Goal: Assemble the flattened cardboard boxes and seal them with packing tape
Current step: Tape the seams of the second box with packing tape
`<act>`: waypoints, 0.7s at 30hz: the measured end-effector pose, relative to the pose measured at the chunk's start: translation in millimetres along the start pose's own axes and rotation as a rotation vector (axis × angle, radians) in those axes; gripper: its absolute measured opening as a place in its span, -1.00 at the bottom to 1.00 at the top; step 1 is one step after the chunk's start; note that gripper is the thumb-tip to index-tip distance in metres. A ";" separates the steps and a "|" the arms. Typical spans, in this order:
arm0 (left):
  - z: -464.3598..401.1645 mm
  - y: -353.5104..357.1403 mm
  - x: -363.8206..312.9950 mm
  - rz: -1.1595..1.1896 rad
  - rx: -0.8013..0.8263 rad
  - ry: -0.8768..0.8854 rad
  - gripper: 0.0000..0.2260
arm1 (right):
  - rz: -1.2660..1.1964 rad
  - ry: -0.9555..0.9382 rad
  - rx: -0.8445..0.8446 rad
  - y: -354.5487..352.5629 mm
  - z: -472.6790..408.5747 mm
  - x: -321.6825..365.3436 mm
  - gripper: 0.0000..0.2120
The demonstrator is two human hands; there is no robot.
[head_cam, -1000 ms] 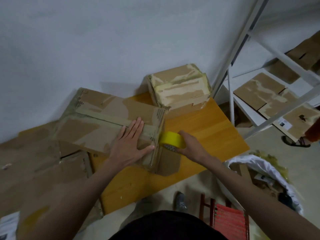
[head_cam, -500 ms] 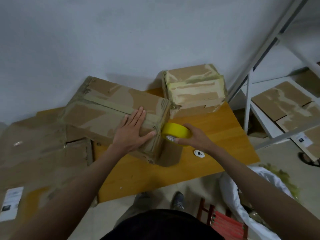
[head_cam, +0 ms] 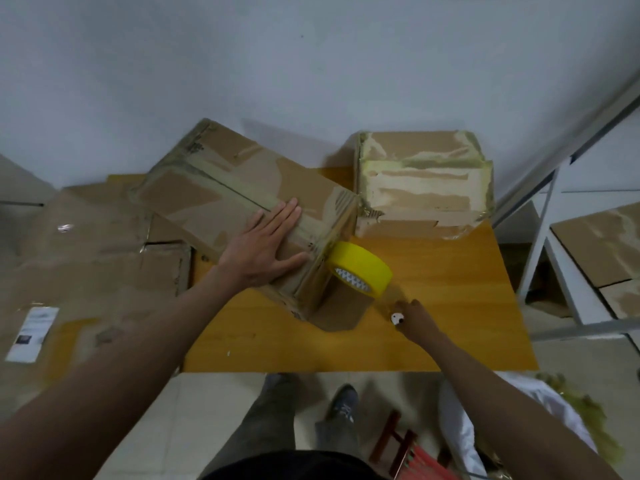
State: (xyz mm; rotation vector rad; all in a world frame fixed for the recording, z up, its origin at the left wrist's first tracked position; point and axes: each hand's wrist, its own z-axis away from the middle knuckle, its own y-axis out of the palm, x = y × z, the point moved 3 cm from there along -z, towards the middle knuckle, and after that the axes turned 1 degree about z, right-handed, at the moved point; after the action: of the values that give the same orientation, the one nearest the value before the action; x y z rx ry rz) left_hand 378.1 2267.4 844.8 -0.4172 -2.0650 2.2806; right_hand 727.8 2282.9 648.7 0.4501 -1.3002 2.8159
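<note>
At frame centre, the left hand (head_cam: 265,252) presses flat, fingers straight, on the long box (head_cam: 221,202) lying on the desk (head_cam: 450,306). The tape roll (head_cam: 360,270) hangs at its end; the right hand (head_cam: 414,315) grips a small white object (head_cam: 397,318), perhaps a cutter. 1 taped box (head_cam: 422,185) sits behind; flat cardboard (head_cam: 86,258) waits at left.

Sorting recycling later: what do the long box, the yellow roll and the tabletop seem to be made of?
The long box looks like matte brown corrugated cardboard, with torn patches and old tape strips. The yellow roll appears to be packing tape, smooth and slightly glossy, on a printed core. The tabletop looks like orange wood or laminate; grain lines show.
</note>
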 end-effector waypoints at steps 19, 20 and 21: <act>-6.2 -7.8 -11.7 0.011 0.020 -0.034 -0.21 | -0.399 -0.076 -0.371 -146.0 23.2 39.1 -0.88; -8.1 -10.1 -14.5 0.019 0.009 -0.057 -0.22 | -0.487 -0.163 -0.432 -167.7 32.6 51.0 -0.89; -9.8 -12.9 -20.5 0.037 -0.013 -0.085 -0.23 | -0.546 -0.267 -0.474 -187.3 42.0 61.6 -0.89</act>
State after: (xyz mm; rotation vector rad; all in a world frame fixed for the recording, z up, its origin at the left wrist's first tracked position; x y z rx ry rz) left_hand 398.1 2274.2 860.2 -0.3680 -2.1293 2.3471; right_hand 703.1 2367.4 830.0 0.9943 -1.5318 1.9808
